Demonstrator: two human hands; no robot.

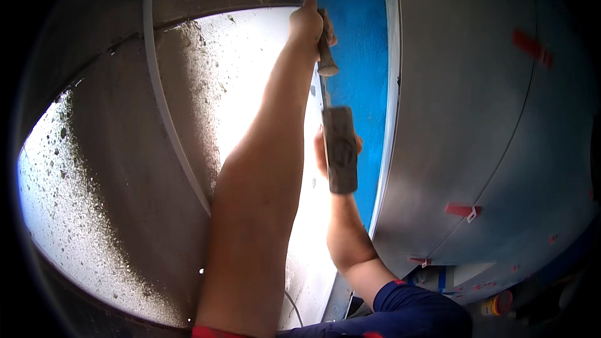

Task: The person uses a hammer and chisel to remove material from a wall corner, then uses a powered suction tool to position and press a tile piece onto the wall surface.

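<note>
Chisel, flared at the struck end: held in the left hand, fingers closed round its shaft, far end above them by the top of a blue strip. Flared end left bare below those fingers, apparently to keep the knuckles clear of the striking face. Hammer, block-headed, dusty: in the right hand, below the left fingers and apart from the chisel, head roughly in line with it, an alignment that seems to suit a straight blow. Right fingers curled, showing at either side of the head; handle hidden from view. Left of the left fingers: bright speckled pane, then pale conduit. Right of both hands: grey panels with red wedges, seemingly set to keep the joints level.
</note>
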